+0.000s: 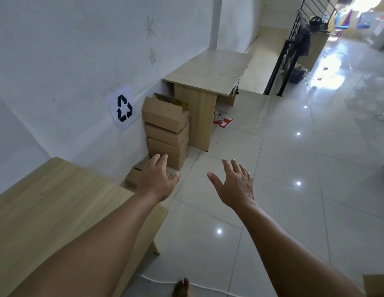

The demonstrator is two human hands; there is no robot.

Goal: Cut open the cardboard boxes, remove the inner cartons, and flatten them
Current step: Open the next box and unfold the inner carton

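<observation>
Both arms reach forward over the white tiled floor (pixel 283 168), and neither hand holds anything: the left hand (pixel 157 179) has its grip released, fingers spread and slightly bent, and the right hand (pixel 236 185) is likewise released, fingers fanned out with the thumb pointing inward. The cardboard boxes (pixel 166 129) stand in a stack of 4 against the white wall (pixel 68 61), just beside the side panel of the far desk (pixel 208 71). The top box (pixel 165 113) sits tilted on the pile with its flaps open, and something yellow and dark shows inside it at the rim; what it is cannot be told. The 3 boxes under it look closed. At the foot of the stack, on the floor, lies a smaller open box (pixel 136 174), partly hidden behind the left hand, so its contents cannot be seen. The left fingertips lie in line with the lowest box of the stack, but whether they touch it cannot be told. A sheet with a black recycling symbol (pixel 124 108) is stuck on the wall just left of the stack. A near desk (pixel 58 200) fills the lower left, under the left forearm. Red and white packets (pixel 223 121) lie on the floor under the far desk. A bare foot (pixel 182 288) shows at the bottom edge.
</observation>
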